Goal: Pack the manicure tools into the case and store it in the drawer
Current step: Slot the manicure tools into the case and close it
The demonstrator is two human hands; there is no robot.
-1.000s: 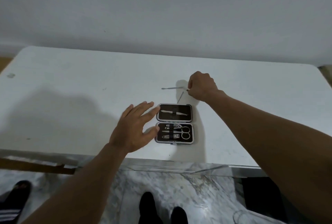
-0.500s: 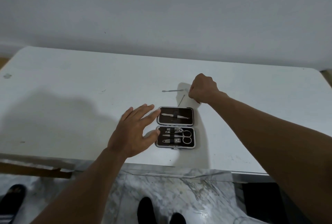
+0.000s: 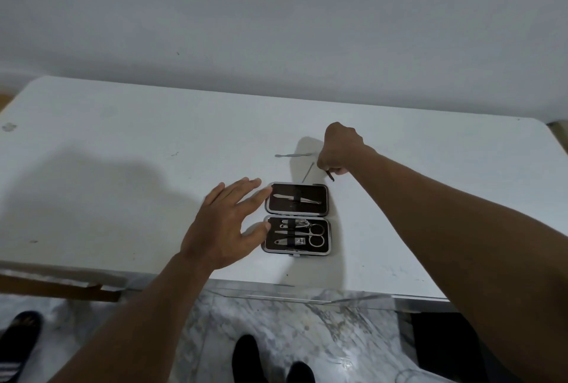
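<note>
The black manicure case [image 3: 327, 219] lies open on the white table [image 3: 123, 167] near its front edge. Its far half holds one metal tool, its near half scissors [image 3: 316, 235], clippers and a file. My left hand [image 3: 227, 225] hovers spread at the case's left side, fingertips at its rim. My right hand [image 3: 339, 150] is closed just beyond the case, pinching a thin dark tool [image 3: 330, 175] whose tip pokes out below the fist. Two loose tools lie on the table: a flat metal pusher [image 3: 292, 155] and a thin stick [image 3: 307, 173].
The table stands against a pale wall. Its front edge runs just below the case, with marble floor and my dark shoes [image 3: 270, 364] beneath. A sandal [image 3: 18, 342] lies at the bottom left and a dark object [image 3: 442, 349] under the table's right side.
My right hand has drawn slightly back toward the case, and the dark tool's tip now shows below the fist. My left hand has stayed beside the case.
</note>
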